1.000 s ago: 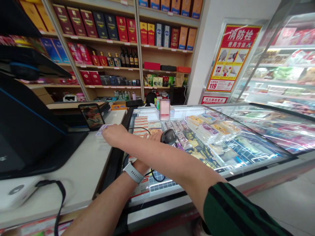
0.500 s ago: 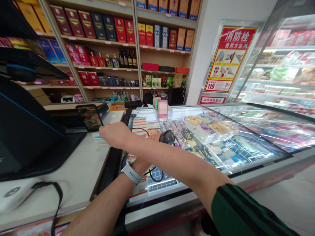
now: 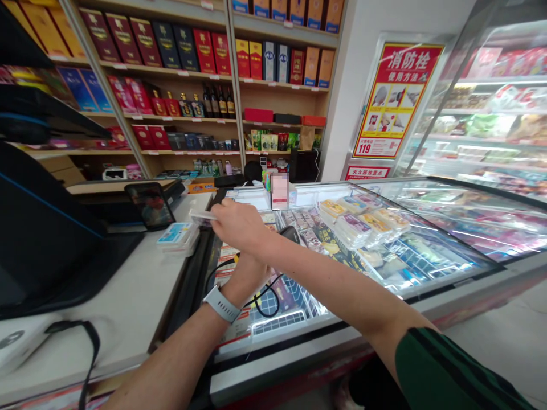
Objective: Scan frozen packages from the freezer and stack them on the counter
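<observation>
Clear pack farther right — blurred

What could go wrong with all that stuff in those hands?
The clear plastic pack, held by one end in the right hand, might slip. The looping black cord near the left hand could snag. The blue-labelled pack near the counter's edge might get knocked off.
</observation>
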A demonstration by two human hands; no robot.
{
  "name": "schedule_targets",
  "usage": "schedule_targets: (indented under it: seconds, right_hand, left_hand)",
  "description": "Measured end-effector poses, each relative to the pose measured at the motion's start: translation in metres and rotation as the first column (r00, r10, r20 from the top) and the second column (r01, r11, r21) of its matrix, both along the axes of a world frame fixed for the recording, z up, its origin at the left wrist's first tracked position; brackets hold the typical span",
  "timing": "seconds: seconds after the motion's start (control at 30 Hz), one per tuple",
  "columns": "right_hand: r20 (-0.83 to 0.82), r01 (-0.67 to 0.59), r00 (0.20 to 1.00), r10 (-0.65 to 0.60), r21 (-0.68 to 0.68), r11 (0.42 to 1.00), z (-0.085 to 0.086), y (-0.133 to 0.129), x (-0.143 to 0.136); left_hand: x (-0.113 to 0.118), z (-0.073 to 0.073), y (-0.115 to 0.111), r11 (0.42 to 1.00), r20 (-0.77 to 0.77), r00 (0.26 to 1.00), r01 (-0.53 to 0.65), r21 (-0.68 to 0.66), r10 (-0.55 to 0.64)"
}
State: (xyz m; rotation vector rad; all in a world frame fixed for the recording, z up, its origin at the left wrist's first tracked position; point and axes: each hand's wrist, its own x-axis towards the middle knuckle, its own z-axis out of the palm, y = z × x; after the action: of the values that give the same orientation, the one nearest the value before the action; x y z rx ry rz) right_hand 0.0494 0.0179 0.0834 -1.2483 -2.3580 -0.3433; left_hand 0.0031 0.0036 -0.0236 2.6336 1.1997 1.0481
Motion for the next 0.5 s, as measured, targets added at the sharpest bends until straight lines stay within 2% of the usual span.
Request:
schedule_targets:
  seconds: [0.17, 0.3, 0.4, 0.5]
  right_hand:
    - [-0.118, 0.051, 0.991, -0.054, -0.03, 0.998, 0.006, -0.007, 0.033]
    - [-0.299, 0.003, 0.954, -0.011, -0.028, 1.0, 0.004, -0.01, 0.066]
    - [-0.507, -0.049, 0.861, 0.03, -0.023, 0.999, -0.005, -0.012, 0.091]
    - [-0.702, -0.14, 0.708, 0.081, -0.027, 0.99, -0.017, -0.014, 0.113]
  left_hand:
    - [-0.002, 0.001, -0.005, 0.999, -0.105, 0.994, -0.029, 0.044, 0.033]
    - [-0.002, 0.008, -0.011, 0.997, -0.186, 0.979, -0.076, 0.033, 0.081]
    - [-0.002, 0.012, -0.013, 0.997, -0.177, 0.981, -0.081, 0.002, 0.08]
    - [-0.002, 0.013, -0.013, 0.998, -0.149, 0.987, -0.057, 0.003, 0.057]
